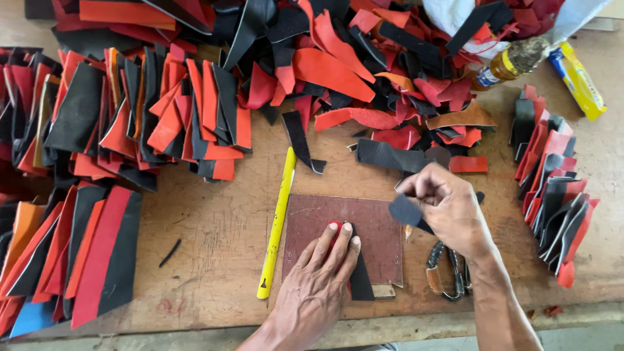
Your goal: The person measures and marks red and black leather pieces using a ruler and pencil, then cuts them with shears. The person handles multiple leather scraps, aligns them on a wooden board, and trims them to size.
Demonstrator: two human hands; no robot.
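My left hand (pixel 318 279) lies flat on a red and black leather piece (pixel 359 279), pressing it onto a dark red cutting board (pixel 377 227) at the bench's near edge. My right hand (pixel 448 211) hovers over the board's right side and pinches a small black leather scrap (pixel 404 210) between its fingers. A yellow ruler (pixel 277 221) lies just left of the board.
Stacks of cut red, orange and black leather pieces (pixel 130 110) fill the left and back of the wooden bench (pixel 214 240). Another stack (pixel 552 195) sits at the right. Black-handled scissors (pixel 445 270) lie under my right wrist. A bottle (pixel 510 62) and a yellow packet (pixel 577 81) lie at the back right.
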